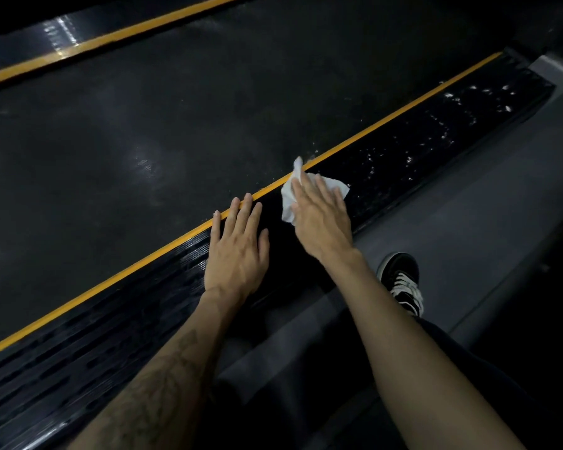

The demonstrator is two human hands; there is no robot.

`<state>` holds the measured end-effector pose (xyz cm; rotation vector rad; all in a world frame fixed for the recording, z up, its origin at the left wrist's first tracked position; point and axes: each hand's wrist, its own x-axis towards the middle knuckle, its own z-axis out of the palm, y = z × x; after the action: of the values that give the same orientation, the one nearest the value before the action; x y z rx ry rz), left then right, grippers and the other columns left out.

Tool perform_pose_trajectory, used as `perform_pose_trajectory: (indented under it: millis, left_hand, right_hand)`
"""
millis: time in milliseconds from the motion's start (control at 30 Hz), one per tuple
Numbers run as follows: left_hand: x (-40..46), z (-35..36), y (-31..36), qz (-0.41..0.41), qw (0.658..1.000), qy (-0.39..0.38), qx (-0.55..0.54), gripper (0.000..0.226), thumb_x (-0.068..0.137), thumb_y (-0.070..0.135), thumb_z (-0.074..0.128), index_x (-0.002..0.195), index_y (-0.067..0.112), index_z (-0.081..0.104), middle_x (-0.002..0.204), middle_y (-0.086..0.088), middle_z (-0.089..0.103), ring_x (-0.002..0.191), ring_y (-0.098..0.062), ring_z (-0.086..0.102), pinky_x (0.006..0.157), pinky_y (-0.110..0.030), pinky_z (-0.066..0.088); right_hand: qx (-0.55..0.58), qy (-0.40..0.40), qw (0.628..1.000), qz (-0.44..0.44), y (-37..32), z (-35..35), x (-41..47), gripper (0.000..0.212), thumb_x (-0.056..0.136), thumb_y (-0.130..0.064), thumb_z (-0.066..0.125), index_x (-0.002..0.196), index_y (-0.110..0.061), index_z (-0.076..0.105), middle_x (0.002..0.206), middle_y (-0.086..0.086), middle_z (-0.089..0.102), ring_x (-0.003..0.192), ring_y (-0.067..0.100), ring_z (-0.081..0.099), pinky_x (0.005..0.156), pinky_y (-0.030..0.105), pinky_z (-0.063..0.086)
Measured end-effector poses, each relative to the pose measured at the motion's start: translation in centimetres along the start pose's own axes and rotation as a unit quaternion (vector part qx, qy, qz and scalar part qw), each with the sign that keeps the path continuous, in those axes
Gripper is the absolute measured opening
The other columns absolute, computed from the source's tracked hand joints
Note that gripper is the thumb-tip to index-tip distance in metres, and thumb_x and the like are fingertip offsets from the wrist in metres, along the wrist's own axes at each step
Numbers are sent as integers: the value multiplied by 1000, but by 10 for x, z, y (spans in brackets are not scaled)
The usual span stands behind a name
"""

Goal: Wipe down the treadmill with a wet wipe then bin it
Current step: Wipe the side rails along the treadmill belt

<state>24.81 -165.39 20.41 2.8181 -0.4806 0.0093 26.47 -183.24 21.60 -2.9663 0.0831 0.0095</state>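
Surroundings: a black sneaker with white laces (402, 282) stands on the grey floor (488, 203) at 4 o'clock from the hands; a dark trouser leg runs down from it toward 5 o'clock.
In the way: white specks (449, 125) dot the side rail toward 2 o'clock of the right hand; the left hand lies on the same rail just beside the right, toward 8 o'clock.
Treadmill: the black running belt (176, 125) fills the upper left; a second yellow stripe (111, 37) and a glossy far rail lie at 11 o'clock.
Edges: the near yellow stripe (387, 116) runs from 8 o'clock to 2 o'clock, dividing the belt from the ribbed black side rail (111, 336); the rail's outer edge drops to the floor.
Open room: the rail stretches clear of both hands toward 2 o'clock and toward 8 o'clock.
Left hand (238, 251): flat, fingers straight and slightly spread, palm on the rail, fingertips reaching the yellow stripe, holding nothing.
Right hand (320, 219): fingers extended, pressing the wet wipe down on the rail.
Wet wipe (288, 198): white, crumpled, under the right fingers, its upper corner touching the yellow stripe.
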Motion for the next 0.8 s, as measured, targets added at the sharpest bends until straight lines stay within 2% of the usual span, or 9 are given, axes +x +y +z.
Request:
perform_pose_trajectory:
  millis: [67, 167, 233, 333, 433, 533, 633, 700, 800]
  left_hand:
    - [-1, 0, 0, -1, 1000, -2, 3, 62, 108, 44, 16, 162, 17, 26, 172, 0, 11, 159, -17, 1, 129, -49, 4]
    - [0, 0, 1, -1, 1000, -3, 11, 64, 107, 45, 13, 163, 17, 25, 172, -1, 10, 159, -17, 0, 129, -50, 5]
    - [1, 0, 2, 0, 1000, -2, 11, 65, 106, 45, 12, 163, 17, 25, 172, -1, 11, 159, -18, 1, 129, -50, 5]
    - [0, -1, 2, 1, 1000, -2, 10, 65, 106, 45, 12, 163, 16, 24, 172, -1, 10, 159, -17, 1, 129, -49, 4]
    - [0, -1, 1, 2, 1000, -3, 10, 64, 107, 45, 13, 163, 16, 24, 172, -1, 10, 159, -17, 1, 129, -49, 3]
    - [1, 1, 0, -1, 1000, -1, 17, 66, 106, 45, 11, 163, 16, 24, 172, -2, 10, 159, -17, 2, 129, -49, 5]
    - [1, 1, 2, 0, 1000, 4, 10, 66, 106, 45, 12, 162, 15, 26, 172, -2, 13, 159, -18, 4, 129, -50, 7]
    - [2, 1, 2, 0, 1000, 2, 6, 65, 106, 45, 14, 162, 14, 26, 172, -2, 12, 159, -18, 3, 129, -49, 6]
    - [1, 0, 1, 0, 1000, 1, 6, 64, 107, 44, 15, 163, 15, 25, 172, -2, 11, 159, -17, 2, 129, -49, 4]
  right_hand:
    - [7, 8, 1000, 21, -6, 1, -11, 56, 109, -29, 35, 163, -17, 21, 172, 1, 11, 159, 24, 4, 127, 51, 9]
    - [-9, 20, 1000, -21, -23, 9, -21, 56, 108, -28, 38, 161, -15, 28, 171, 3, 17, 158, 26, 11, 126, 54, 12]
    - [-21, 9, 999, -46, -18, 7, -4, 57, 107, -26, 40, 162, -18, 25, 171, 1, 15, 158, 24, 9, 127, 52, 10]
    - [-13, -19, 1000, -10, -1, -2, 17, 59, 108, -26, 38, 163, -23, 18, 172, -3, 9, 159, 20, 2, 127, 51, 6]
    - [-5, 5, 1000, 18, -9, 1, 6, 58, 108, -28, 39, 163, -19, 21, 172, 0, 12, 159, 25, 4, 126, 57, 9]
    - [-19, -3, 999, -26, -23, 4, 1, 54, 109, -28, 38, 161, -24, 25, 171, -3, 15, 158, 26, 6, 124, 60, 10]
    - [-20, -24, 997, -65, -13, -4, 22, 53, 108, -24, 42, 159, -31, 29, 168, -9, 22, 158, 22, 8, 125, 54, 10]
    - [-10, -36, 999, -34, -1, -9, 32, 54, 109, -24, 40, 160, -34, 26, 169, -11, 18, 158, 21, 4, 127, 52, 8]
    - [-3, -1, 999, 33, -5, -6, 22, 52, 109, -27, 39, 160, -30, 27, 171, -6, 13, 158, 25, 5, 126, 55, 10]
